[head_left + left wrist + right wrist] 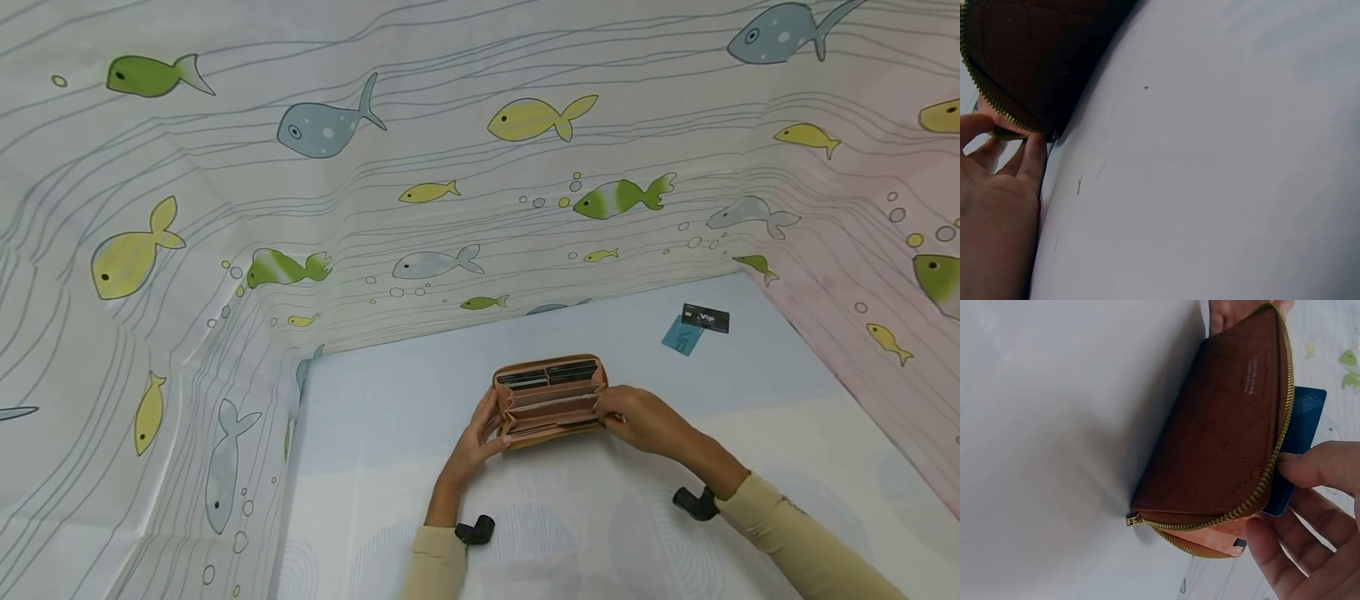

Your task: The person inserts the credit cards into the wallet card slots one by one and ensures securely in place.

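Observation:
A brown quilted zip wallet [551, 402] stands unzipped on the table, its pink inside showing pockets and a row of cards [547, 375] along the far side. My left hand [468, 446] grips the wallet's left end; in the left wrist view its fingertips hold the corner by the gold zipper [997, 103]. At the other end is my right hand [637, 419]. The right wrist view shows its thumb and fingers pinching a dark blue card [1305, 419] that sticks out above the zipper edge. How deep the card sits is hidden.
Farther back on the right, a black VIP card [708, 318] overlaps a light blue card [682, 337] on the pale table [390, 417]. Fish-patterned sheeting [435, 225] rises behind the table and at both sides. A black wrist camera [476, 530] sits by the left sleeve.

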Demonstrator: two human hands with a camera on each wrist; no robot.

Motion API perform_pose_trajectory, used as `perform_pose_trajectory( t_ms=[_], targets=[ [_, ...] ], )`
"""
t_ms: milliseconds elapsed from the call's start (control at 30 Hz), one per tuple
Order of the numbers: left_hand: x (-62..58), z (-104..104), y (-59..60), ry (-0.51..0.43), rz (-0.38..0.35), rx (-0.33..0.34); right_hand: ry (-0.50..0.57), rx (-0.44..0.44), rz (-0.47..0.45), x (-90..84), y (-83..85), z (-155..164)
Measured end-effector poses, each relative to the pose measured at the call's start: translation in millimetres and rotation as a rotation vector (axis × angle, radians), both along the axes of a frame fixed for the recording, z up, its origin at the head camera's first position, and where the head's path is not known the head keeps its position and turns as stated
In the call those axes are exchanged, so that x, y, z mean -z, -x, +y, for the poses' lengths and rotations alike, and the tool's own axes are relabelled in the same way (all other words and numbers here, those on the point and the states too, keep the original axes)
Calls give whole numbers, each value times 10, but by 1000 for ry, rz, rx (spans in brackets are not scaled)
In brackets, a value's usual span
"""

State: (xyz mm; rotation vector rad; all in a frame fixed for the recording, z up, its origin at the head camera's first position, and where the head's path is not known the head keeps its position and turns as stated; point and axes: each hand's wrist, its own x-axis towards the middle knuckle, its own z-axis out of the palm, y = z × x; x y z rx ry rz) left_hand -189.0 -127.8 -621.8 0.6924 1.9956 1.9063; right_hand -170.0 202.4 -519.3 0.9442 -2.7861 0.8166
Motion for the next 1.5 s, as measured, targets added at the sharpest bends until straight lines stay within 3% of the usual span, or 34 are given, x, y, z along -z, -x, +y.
perform_pose_trajectory(
  t_ms=[100, 300, 400, 500, 767, 1167, 1267, 1500],
  targets=[
    [-51, 2, -5, 2, 7, 9, -29, -8, 7, -12, -5, 0],
    [-263, 9, -62, -13, 20, 31, -76, -29, 19, -43, -16, -9],
    [-298, 11, -73, -12, 21, 34, -87, -36, 17, -59, -18, -15],
    [-275, 8, -65, -17, -4, 37, -97, -41, 15, -73, -17, -20],
    [-19, -16, -8, -12, -3, 5, -105, -77, 35, -101, -10, -24],
    [5, -5, -1, -19, 1, -4, -203, -121, 74, -146, -19, -36],
    [-48, 3, -9, -10, -7, 1, -224, -135, 92, -137, -22, -38],
    [-300, 10, -60, -8, -12, 29, -226, -122, 83, -111, -13, -57]
  ],
)
